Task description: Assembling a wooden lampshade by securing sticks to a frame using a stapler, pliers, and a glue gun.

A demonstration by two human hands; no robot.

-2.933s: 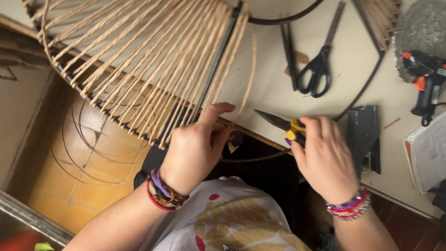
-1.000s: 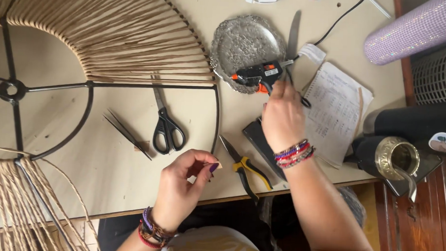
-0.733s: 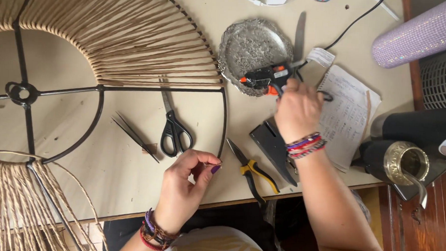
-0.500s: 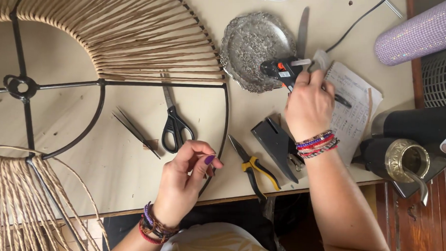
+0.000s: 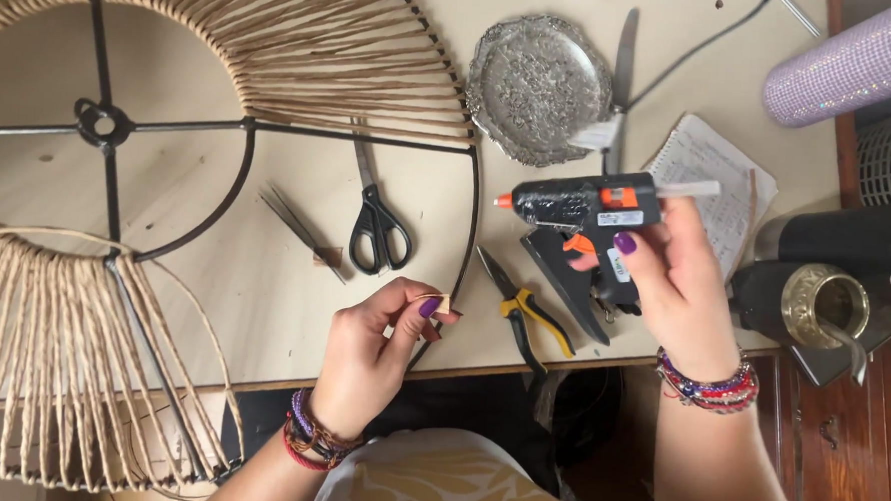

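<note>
My right hand [image 5: 680, 281] grips a black and orange glue gun [image 5: 580, 204], held level above the table with its nozzle pointing left. My left hand [image 5: 376, 353] pinches the cut end of a tan paper cord [image 5: 441, 303] against the outer black rim of a round wire frame [image 5: 473, 197]. Tan cord is wound over the frame's upper part [image 5: 344, 51] and lower left part [image 5: 55, 354]. The glue gun's tip is a short way right of and above the pinched cord end.
Black scissors [image 5: 375, 222] and a thin metal tool [image 5: 301, 229] lie inside the frame. Yellow-handled pliers [image 5: 523, 314] lie near the table's front edge. A silver plate [image 5: 538, 84], a notebook [image 5: 714, 182], a purple roll [image 5: 854, 63] and a brass cup [image 5: 824, 302] sit to the right.
My right hand reached to the silver plate, took the glue gun and brought it down and left toward my left hand. Earlier the pliers were in my right hand; they lie on the table now.
</note>
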